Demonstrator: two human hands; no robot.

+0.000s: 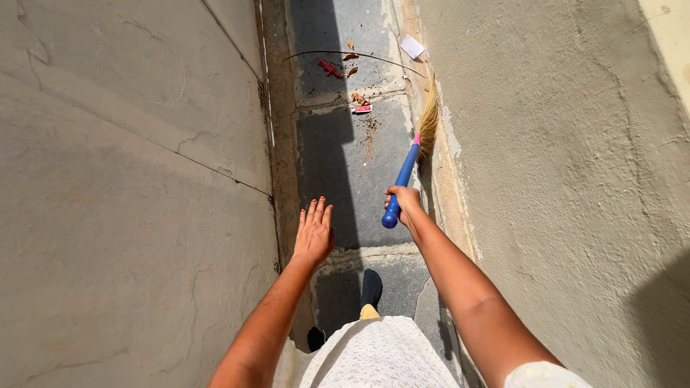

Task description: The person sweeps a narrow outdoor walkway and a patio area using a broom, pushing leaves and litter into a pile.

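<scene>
Right hand (404, 203) clamped on grass broom (411, 162): smooth blue plastic handle, pink collar, straw bristles against rough plaster wall (560, 158). Left hand (314, 233) empty, fingers spread flat

Left hand (314, 231) spread flat; right hand (404, 203) fisted.
</scene>
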